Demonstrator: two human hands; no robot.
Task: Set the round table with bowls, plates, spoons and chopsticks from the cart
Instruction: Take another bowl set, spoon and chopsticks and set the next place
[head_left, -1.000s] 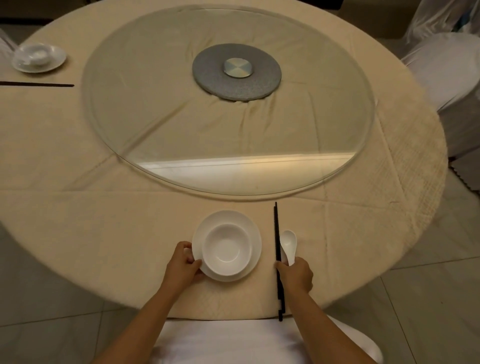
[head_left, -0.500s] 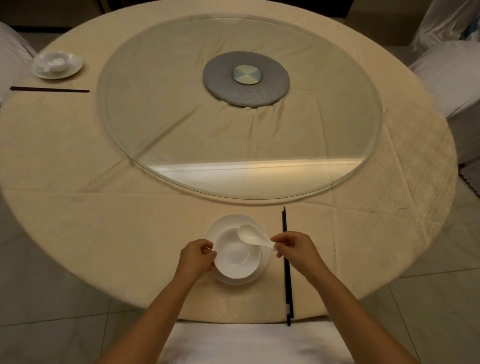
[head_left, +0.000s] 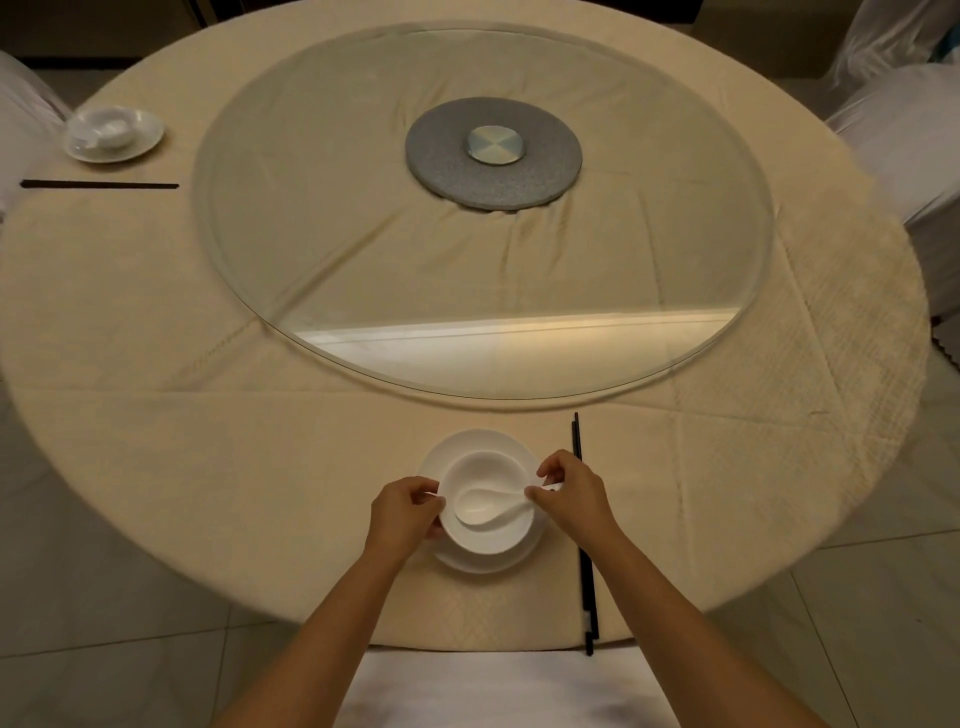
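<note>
A white bowl stands on a white plate near the front edge of the round table. Inside the bowl lies a white spoon, scoop to the left. My right hand pinches the spoon's handle at the bowl's right rim. My left hand grips the bowl's left rim. Black chopsticks lie just right of the plate, pointing away from me. A second setting sits far left: a plate with bowl and chopsticks.
A large glass turntable on a grey base covers the table's middle. White-covered chairs stand at the right, at the far left and right under me. The floor is pale tile.
My right hand lifted the spoon from beside the chopsticks, carried it left over the bowl and lowered it inside. My left hand shifted from the plate's edge to the bowl's rim.
</note>
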